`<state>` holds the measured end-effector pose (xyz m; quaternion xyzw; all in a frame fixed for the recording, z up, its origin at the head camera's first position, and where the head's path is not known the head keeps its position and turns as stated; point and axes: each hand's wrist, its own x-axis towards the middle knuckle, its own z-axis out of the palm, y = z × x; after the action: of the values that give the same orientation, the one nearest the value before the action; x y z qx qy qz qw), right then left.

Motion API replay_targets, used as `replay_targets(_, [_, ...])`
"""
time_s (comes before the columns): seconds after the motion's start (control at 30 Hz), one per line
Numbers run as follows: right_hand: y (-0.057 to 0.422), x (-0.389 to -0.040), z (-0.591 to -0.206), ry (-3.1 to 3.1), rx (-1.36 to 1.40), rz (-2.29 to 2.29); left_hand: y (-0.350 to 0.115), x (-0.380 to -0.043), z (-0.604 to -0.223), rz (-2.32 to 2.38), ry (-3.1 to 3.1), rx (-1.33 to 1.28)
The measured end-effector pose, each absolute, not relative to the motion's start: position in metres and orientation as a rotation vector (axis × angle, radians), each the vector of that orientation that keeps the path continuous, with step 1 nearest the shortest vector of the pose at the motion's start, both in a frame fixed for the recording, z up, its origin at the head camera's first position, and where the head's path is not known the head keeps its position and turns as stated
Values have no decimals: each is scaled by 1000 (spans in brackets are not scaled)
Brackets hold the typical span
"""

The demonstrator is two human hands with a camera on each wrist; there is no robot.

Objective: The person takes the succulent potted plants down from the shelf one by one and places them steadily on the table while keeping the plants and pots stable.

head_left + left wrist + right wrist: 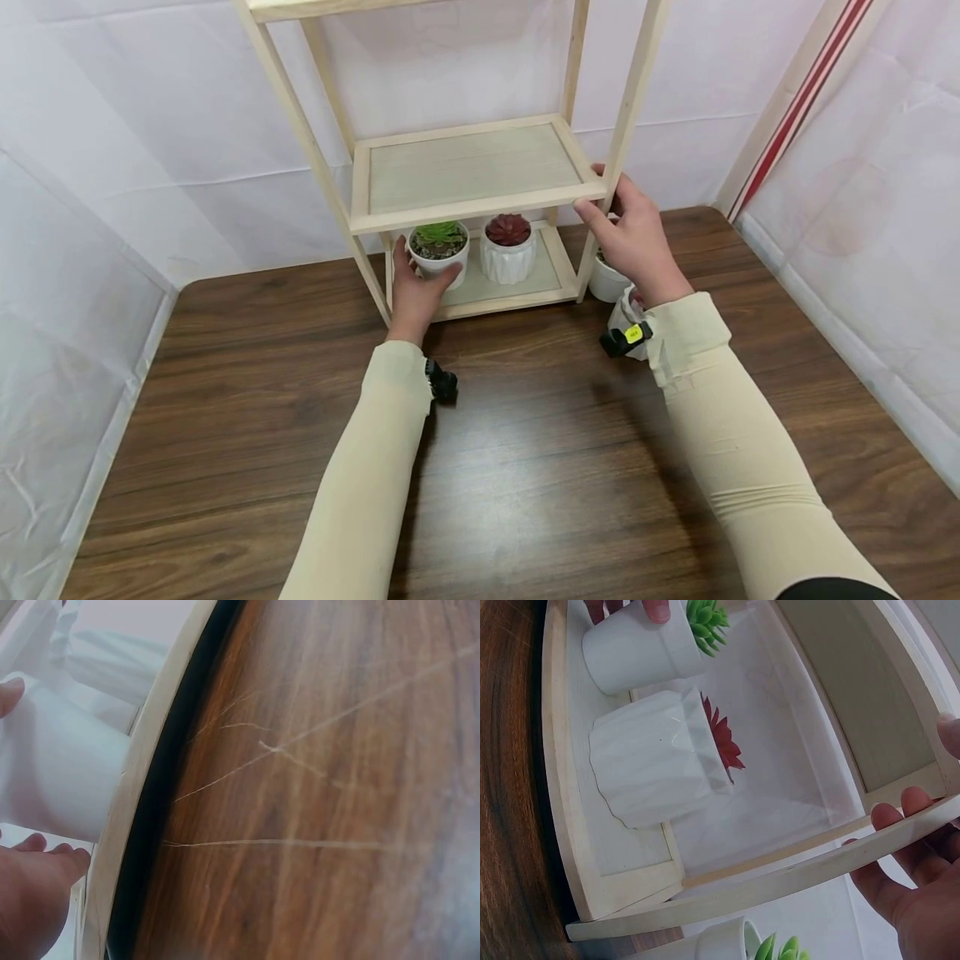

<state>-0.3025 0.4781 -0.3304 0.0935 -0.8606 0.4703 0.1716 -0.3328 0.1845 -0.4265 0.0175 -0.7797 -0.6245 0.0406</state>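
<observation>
On the lower tier of a pale wooden shelf rack (480,207), my left hand (416,298) holds a round white pot with a green succulent (441,268), fingers along its left side and thumb across its front. The left wrist view shows the pot's smooth wall (60,757) right at the shelf's front edge. To its right stands a fluted white pot with a dark red succulent (508,260). My right hand (637,242) grips the rack's front right post at the middle tier; in the right wrist view its fingers (889,892) wrap around the wood.
Outside the rack on the right, another white pot (606,283) stands on the brown wooden table (525,433). A fluted pot (622,312) sits nearer, partly hidden by my right wrist. White sheeting (150,150) hangs behind and at both sides.
</observation>
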Motion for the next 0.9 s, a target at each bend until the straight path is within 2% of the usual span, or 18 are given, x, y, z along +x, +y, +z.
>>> replay_targets(0.9, [479, -305, -332, -2462, 265, 1322, 185, -339, -424, -1854, -2399, 6])
